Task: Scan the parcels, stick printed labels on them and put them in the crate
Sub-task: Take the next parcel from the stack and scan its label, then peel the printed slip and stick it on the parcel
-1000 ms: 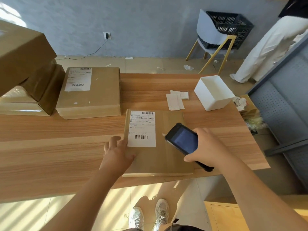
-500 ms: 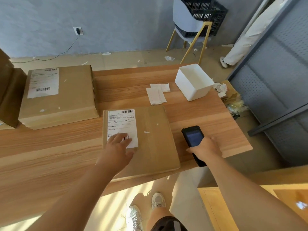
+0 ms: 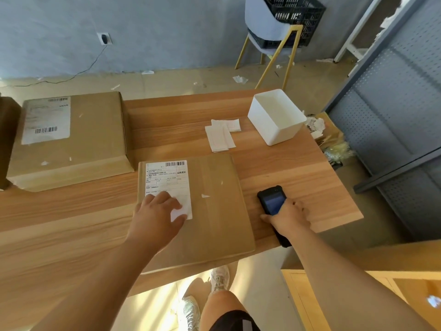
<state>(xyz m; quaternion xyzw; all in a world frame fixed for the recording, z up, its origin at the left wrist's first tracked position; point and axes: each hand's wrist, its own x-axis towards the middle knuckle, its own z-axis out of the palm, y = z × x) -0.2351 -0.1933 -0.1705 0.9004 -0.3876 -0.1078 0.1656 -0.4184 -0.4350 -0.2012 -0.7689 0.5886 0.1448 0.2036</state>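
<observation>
your left hand point(image 3: 156, 215) lies flat, fingers spread, on the lower part of the white label point(image 3: 168, 185) on the near parcel point(image 3: 210, 211). that parcel sits flat at the front edge of the tabletop point(image 3: 71, 223). your right hand point(image 3: 290, 216) is wrapped around the black scanner point(image 3: 272, 203), which rests on the tabletop just right of the parcel, screen up. a second, bigger parcel point(image 3: 93, 139) with its own label lies further back on the left. loose label slips point(image 3: 220, 134) lie behind the near parcel, next to a white bin point(image 3: 278, 130). the black crate point(image 3: 292, 17) sits on a chair point(image 3: 262, 25) past the tabletop, well apart from the parcels.
</observation>
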